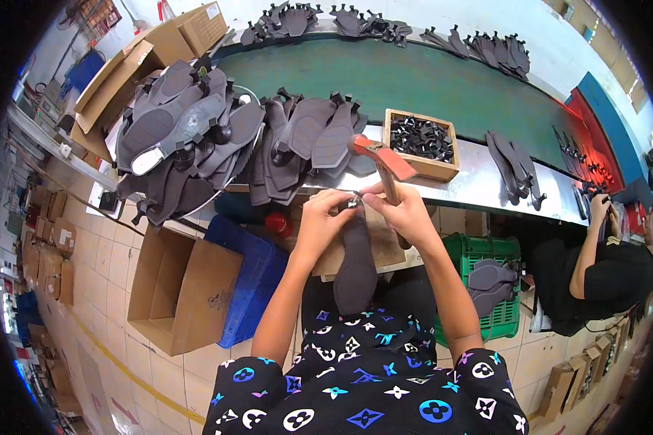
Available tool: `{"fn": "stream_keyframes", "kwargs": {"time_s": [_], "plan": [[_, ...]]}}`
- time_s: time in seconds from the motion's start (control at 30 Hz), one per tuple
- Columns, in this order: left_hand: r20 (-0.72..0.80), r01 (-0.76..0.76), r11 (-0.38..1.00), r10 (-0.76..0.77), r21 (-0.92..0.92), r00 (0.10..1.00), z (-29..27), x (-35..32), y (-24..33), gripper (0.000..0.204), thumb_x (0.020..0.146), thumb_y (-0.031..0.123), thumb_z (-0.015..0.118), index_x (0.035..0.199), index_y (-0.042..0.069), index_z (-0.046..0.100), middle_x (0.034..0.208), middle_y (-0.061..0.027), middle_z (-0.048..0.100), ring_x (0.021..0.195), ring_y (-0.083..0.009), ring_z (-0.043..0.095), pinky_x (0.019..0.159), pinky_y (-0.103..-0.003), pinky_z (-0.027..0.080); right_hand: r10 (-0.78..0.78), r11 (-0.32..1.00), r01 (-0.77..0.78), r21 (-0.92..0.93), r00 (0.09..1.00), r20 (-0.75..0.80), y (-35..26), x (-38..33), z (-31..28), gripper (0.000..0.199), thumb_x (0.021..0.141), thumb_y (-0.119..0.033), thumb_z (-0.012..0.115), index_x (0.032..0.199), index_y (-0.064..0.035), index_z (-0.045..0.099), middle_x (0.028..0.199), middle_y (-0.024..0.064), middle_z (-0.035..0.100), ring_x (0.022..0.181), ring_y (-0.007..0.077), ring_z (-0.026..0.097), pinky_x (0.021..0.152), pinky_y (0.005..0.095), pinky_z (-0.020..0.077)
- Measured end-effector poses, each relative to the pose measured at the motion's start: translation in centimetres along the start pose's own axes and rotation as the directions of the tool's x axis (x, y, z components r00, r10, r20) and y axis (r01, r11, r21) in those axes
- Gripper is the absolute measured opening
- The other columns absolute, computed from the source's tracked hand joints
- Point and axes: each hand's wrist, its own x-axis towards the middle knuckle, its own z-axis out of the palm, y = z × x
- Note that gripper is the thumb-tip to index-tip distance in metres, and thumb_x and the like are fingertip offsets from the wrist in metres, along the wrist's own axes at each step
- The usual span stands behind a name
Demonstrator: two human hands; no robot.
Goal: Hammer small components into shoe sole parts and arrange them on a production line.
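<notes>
A dark grey sandal sole (355, 268) points lengthwise toward me, its wide end near my lap. At its narrow far end, my left hand (323, 221) pinches a small shiny piece (354, 203) whose exact kind is too small to make out. My right hand (408, 216) has a hammer (390, 163) with a red head and wooden handle in its grip, head upward. The thumb and forefinger of that same hand also touch the sole's tip, close to the left fingertips. A brown work block (384, 243) lies partly hidden beneath the sole and hands.
A wooden box (450, 171) of small black clips stands on the metal bench edge beyond my hands. Soles are heaped left (189, 119) and beside the green belt (428, 72). Below are a carton (159, 275), blue bin (247, 279) and green crate (479, 250). A co-worker (602, 268) sits right.
</notes>
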Motion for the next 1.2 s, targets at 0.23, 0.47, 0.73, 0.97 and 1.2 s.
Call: {"fn": "stream_keyframes", "kwargs": {"time_s": [0.23,0.47,0.73,0.97,1.2], "plan": [[-0.019,-0.055,0.998,0.054,-0.032,0.998,0.2,-1.0,-0.9,0.031,0.073,0.013,0.083,0.098,-0.001,0.073,0.097,-0.0121,0.073,0.092,-0.0252,0.070,0.084,-0.035,0.053,0.027,0.998,-0.024,-0.060,0.998,0.051,1.4,0.3,0.1,0.023,0.091,-0.017,0.072,0.105,0.0012,0.071,0.093,0.0046,0.071,0.086,0.0116,0.063,0.080,0.0290,0.0502],[-0.107,-0.018,0.999,0.014,-0.037,0.994,0.4,-1.0,0.9,0.033,0.071,0.014,0.085,0.098,0.000,0.073,0.102,-0.0117,0.072,0.097,-0.0267,0.068,0.088,-0.035,0.052,-0.165,0.986,0.165,0.002,0.984,0.074,2.9,0.7,0.8,0.023,0.089,-0.015,0.072,0.107,0.0001,0.071,0.091,0.0039,0.070,0.083,0.0105,0.062,0.078,0.0285,0.0501],[-0.179,-0.263,0.960,0.277,0.097,0.944,0.2,-1.4,0.1,0.032,0.075,0.014,0.081,0.104,0.004,0.072,0.106,-0.0089,0.070,0.099,-0.0288,0.066,0.090,-0.040,0.049,0.088,0.991,-0.094,0.091,0.994,0.068,0.4,0.3,1.4,0.023,0.088,-0.016,0.073,0.102,0.0026,0.070,0.093,0.0047,0.071,0.085,0.0113,0.063,0.079,0.0289,0.0506],[-0.204,-0.101,0.994,0.092,-0.035,0.975,-0.1,-1.3,0.6,0.040,0.071,0.019,0.084,0.105,0.003,0.072,0.104,-0.0102,0.071,0.101,-0.0308,0.065,0.090,-0.040,0.049,0.100,0.993,-0.093,-0.076,0.991,0.090,1.2,0.6,0.9,0.022,0.088,-0.012,0.073,0.104,0.0020,0.070,0.094,0.0062,0.072,0.089,0.0134,0.065,0.082,0.0312,0.0515],[0.006,-0.025,0.999,0.026,-0.032,1.000,-0.8,-2.0,-0.7,0.036,0.073,0.021,0.083,0.100,0.001,0.071,0.102,-0.0130,0.073,0.100,-0.0301,0.067,0.090,-0.039,0.050,-0.223,0.967,0.236,-0.095,0.966,0.132,2.5,1.5,1.0,0.020,0.087,-0.010,0.071,0.103,0.0017,0.069,0.092,0.0083,0.071,0.085,0.0140,0.065,0.079,0.0315,0.0510]]}}
